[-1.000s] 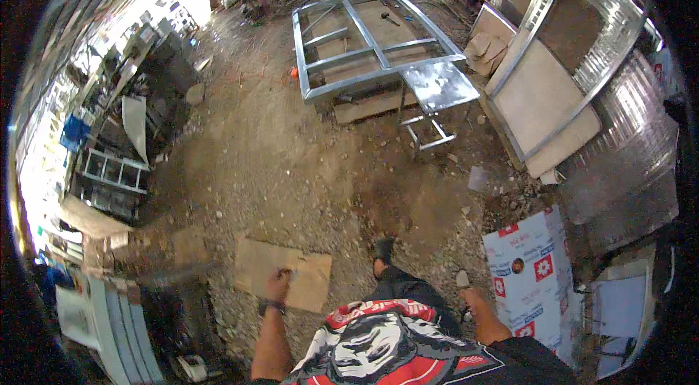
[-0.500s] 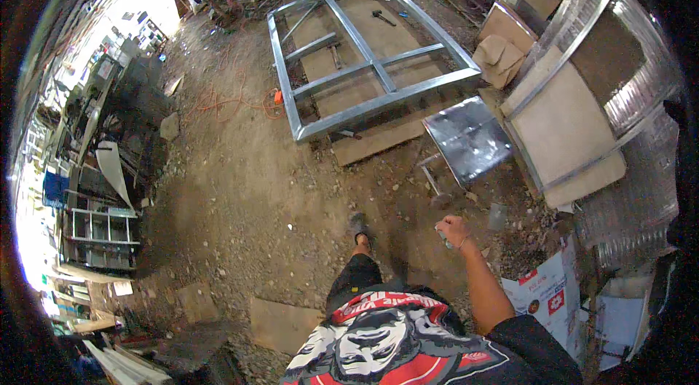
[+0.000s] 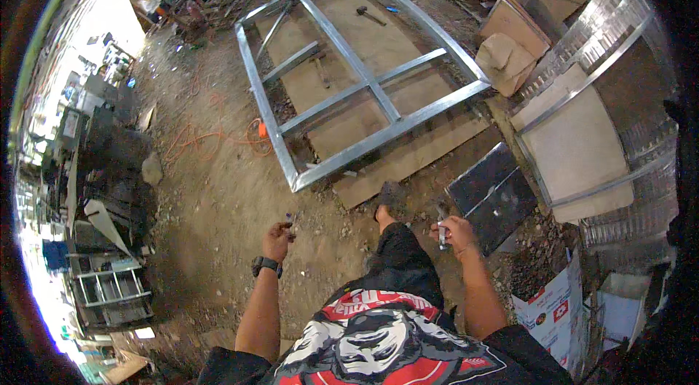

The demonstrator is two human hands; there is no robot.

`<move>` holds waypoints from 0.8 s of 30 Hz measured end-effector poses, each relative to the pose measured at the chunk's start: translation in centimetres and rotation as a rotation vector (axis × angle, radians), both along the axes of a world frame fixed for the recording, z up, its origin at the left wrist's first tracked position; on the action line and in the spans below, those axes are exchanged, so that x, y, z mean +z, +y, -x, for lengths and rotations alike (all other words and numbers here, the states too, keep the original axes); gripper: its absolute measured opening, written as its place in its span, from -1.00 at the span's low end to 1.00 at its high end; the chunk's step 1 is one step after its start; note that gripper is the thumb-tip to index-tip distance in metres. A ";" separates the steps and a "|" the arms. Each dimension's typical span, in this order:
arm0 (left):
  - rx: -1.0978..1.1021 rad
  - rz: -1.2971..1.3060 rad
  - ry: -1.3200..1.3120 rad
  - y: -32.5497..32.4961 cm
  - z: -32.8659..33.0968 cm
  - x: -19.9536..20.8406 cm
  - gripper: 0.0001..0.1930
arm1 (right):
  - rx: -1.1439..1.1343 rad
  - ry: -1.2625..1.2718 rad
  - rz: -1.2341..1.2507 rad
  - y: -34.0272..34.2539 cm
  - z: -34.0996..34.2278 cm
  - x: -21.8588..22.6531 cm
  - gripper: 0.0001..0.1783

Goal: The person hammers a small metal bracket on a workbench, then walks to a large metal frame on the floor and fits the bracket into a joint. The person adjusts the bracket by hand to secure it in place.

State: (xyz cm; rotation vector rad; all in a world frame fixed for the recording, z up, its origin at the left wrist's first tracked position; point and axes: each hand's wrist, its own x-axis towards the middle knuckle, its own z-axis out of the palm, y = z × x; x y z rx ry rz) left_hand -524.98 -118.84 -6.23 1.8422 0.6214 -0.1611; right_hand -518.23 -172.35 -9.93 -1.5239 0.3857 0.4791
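A small dark object (image 3: pixel 289 219) is pinched between the fingertips of the left hand (image 3: pixel 277 238), which is raised in front of the body with a black watch (image 3: pixel 266 265) strapped at the wrist. What the object is cannot be told at this size. A short metal piece (image 3: pixel 441 233) is gripped in the closed right hand (image 3: pixel 456 230) (it pokes out above and below the fist). Both hands are held over the dirt floor (image 3: pixel 211 203), well apart from each other, with one leg in dark trousers (image 3: pixel 399 257) and its shoe (image 3: pixel 389 199) seen between them.

Just beyond the shoe, a large metal frame (image 3: pixel 360 83) is laid flat on the floor over wooden boards (image 3: pixel 408 159); a hammer (image 3: pixel 370 15) is seen lying inside it near the far edge. Beside the right hand a dark metal sheet (image 3: pixel 494 195) is set on the ground. An orange cable (image 3: pixel 211 139) is trailed across the floor to the left of the frame. Panels with metal edging (image 3: pixel 582 144) are stacked at the right.
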 end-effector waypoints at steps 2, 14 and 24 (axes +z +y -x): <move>-0.016 0.083 -0.043 -1.8 -6.1 -0.2 -0.75 | -0.017 0.043 -0.079 1.0 -4.2 -1.5 -0.80; -0.444 0.215 0.074 -16.1 -27.9 8.1 -0.73 | 0.061 0.590 -0.746 12.3 -26.8 5.3 -0.80; -0.485 0.225 -0.027 -16.4 -34.4 9.0 -0.49 | -0.022 0.536 -0.739 17.9 -33.6 7.6 -0.86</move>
